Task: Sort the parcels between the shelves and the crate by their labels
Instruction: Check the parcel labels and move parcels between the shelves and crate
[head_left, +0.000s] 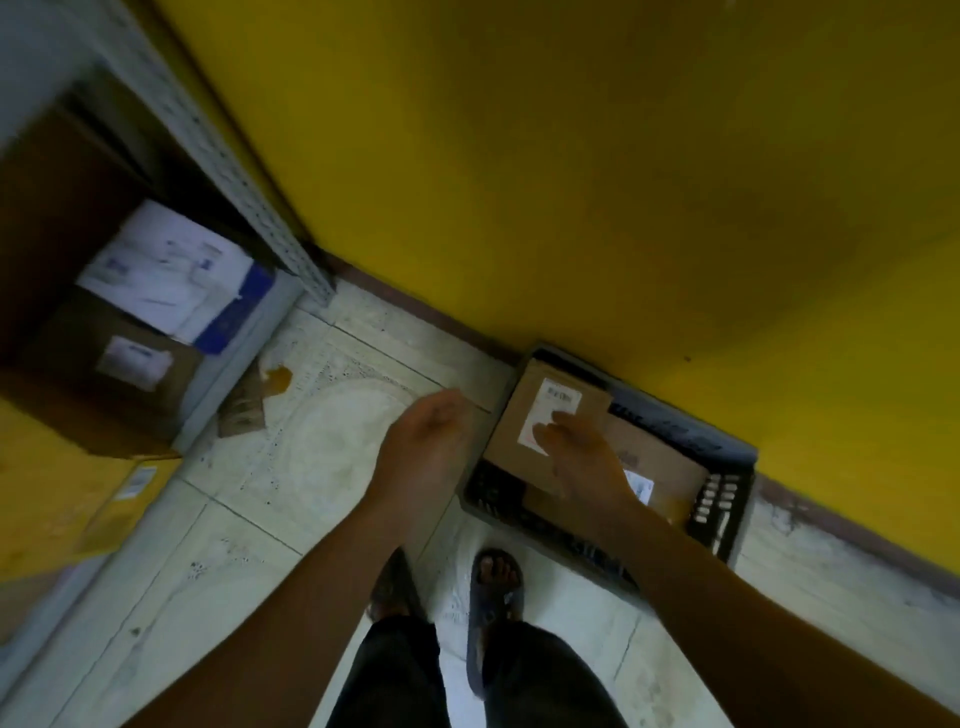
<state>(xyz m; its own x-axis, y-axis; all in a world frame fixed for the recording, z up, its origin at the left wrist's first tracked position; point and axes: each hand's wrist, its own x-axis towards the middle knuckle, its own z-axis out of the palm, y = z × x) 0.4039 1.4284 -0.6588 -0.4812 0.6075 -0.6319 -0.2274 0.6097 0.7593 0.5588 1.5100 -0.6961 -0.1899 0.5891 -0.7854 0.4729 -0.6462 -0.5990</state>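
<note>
Wall: a yellow wall (571, 156) fills the upper half of the view, with a dark skirting strip at its foot.
Floor: pale tiled floor (322, 467); a scrap of cardboard (244, 405) lies on it beside the shelves.
Shelves: grey metal shelves (218, 156) stand at the left, blurred.
Crate: one dark slatted crate (722, 499) sits on the floor against the wall, at the right.
Feet: two sandals (493, 597) stand just before the crate.
Right hand: the right hand (582, 457) reaches over the crate, fingers lying on the white label of the top parcel (524, 415); blur hides whether it grips or only rests there.
Left hand: the left hand (426, 441) hangs above the floor just left of the crate, fingers loosely spread, holding nothing.
In the crate: two brown parcels, the top parcel overlapping a lower parcel (665, 467), each with one white label.
On the shelves: a brown box (119, 374) with a label, a white parcel (171, 270) behind it and a yellow parcel (67, 499) lower down.
</note>
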